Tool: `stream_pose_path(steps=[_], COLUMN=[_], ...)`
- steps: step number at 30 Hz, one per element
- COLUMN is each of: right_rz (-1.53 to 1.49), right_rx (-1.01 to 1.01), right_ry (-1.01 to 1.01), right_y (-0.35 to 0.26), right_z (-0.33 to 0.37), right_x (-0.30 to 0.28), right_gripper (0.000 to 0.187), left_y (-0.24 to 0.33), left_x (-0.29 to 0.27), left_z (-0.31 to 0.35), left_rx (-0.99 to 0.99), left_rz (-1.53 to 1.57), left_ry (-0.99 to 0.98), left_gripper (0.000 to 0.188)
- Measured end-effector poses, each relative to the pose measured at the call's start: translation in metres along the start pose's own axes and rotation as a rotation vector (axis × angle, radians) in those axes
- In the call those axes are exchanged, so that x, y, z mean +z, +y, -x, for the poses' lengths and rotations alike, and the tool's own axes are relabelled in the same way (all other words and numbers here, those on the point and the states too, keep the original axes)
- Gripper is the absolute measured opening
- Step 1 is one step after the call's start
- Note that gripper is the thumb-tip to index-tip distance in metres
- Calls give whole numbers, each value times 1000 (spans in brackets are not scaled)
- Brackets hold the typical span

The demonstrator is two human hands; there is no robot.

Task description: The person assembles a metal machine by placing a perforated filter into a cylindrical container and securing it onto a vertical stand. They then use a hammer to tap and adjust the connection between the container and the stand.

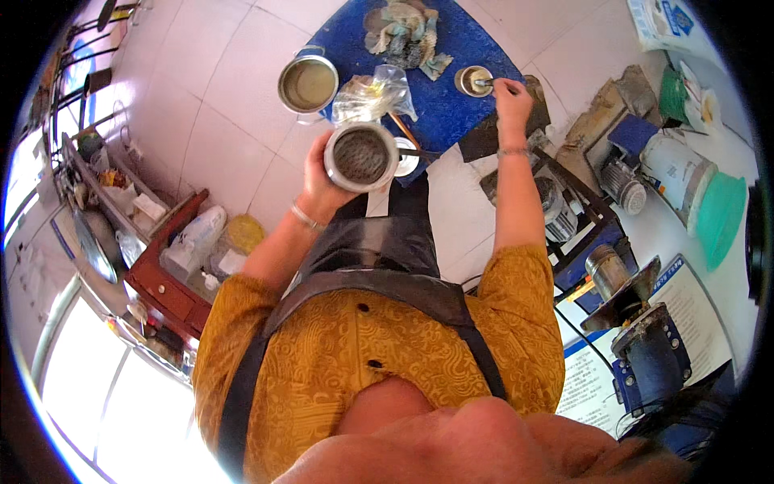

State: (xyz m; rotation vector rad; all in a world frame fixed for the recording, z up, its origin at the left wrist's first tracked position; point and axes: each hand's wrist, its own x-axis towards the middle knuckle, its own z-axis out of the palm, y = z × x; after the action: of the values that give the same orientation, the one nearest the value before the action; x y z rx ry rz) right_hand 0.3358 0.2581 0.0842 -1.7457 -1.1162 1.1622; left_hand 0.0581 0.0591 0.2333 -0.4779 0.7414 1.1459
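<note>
Cup (pixel 463 83) on blue worktop (pixel 477 40), tiled floor (pixel 234 89)

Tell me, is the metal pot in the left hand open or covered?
Open: the metal pot in the left hand has no lid; its dark inside shows.

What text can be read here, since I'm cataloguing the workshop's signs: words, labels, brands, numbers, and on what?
None that I can quote.
White panel, lower right: rows of small print and a heading, too small and blurred to read.
White bag with a blue mark, upper right: its markings are too blurred to read.
Metal pot in the left hand: no lettering visible.
</note>
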Motion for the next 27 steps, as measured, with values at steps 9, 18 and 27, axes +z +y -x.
stream_pose_path(steps=[9,18,27], right_rz=[-242,178,289], right_rx=[7,-221,-391], right_ry=[-651,-1041,-830], right_y=[-168,-195,-201], right_z=[163,183,192], right_x=[-32,-22,-7], right_gripper=[12,13,13], left_y=[-7,-9,-9], left_x=[22,33,38], left_z=[-20,-6,3], left_rx=[-132,-122,-54], left_rz=[3,-128,-97], left_ry=[-124,-86,-108], left_gripper=[56,50,52])
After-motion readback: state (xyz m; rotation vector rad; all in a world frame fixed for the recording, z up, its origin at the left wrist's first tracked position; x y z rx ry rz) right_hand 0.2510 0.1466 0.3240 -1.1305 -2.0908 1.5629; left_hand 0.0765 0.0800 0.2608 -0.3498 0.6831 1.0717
